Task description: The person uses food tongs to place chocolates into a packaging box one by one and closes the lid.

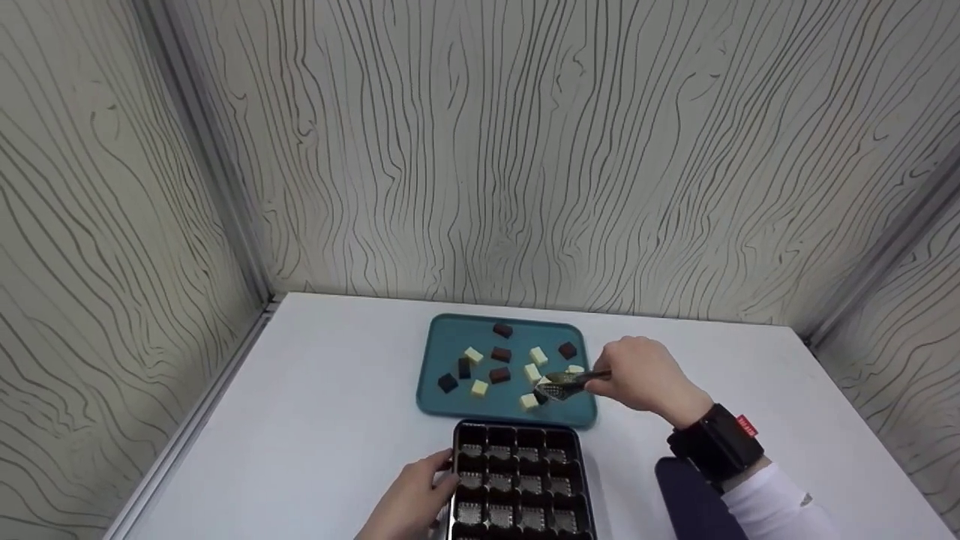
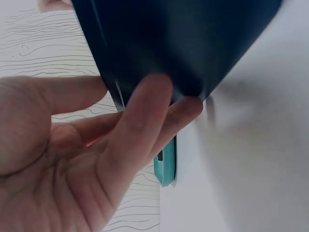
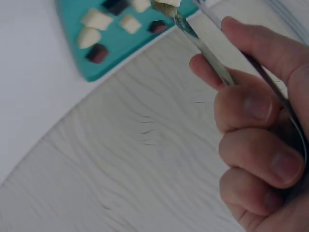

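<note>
Black tray (image 1: 516,489) shows compartments (image 1: 530,519) only in the head view.

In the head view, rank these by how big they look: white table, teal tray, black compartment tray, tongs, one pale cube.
1. White table
2. Teal tray and black compartment tray: unsure, since the black one is nearer and cut off by the frame
3. Tongs
4. Pale cube
</note>
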{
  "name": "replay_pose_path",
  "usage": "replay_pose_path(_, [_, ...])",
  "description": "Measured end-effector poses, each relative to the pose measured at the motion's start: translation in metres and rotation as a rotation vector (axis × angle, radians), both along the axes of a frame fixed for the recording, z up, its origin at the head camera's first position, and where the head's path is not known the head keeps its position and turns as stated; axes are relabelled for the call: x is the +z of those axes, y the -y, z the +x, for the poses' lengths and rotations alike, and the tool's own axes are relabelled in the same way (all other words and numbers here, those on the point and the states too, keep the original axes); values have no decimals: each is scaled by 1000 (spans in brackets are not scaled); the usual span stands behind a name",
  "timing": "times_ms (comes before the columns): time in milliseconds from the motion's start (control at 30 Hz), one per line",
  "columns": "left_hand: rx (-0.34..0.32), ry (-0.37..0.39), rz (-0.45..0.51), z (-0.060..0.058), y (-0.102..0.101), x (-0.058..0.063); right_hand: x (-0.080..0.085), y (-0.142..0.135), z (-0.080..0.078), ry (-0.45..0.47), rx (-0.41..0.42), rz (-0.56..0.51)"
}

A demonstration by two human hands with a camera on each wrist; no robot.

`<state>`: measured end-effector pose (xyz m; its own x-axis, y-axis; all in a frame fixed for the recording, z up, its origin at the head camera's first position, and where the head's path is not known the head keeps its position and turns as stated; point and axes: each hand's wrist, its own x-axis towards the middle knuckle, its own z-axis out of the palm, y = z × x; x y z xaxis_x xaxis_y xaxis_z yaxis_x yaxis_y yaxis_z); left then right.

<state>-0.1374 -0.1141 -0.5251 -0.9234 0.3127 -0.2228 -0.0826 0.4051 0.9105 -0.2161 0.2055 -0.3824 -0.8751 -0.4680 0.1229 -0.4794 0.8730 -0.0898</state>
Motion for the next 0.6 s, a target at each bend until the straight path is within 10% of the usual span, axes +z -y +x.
replay_pose_path(300, [-10, -10, -25, 1, 1, 3, 15, 48, 22, 15, 297, 29])
replay_pose_path(600, [-12, -57, -57, 2, -1, 3, 15, 87, 17, 19, 354, 109])
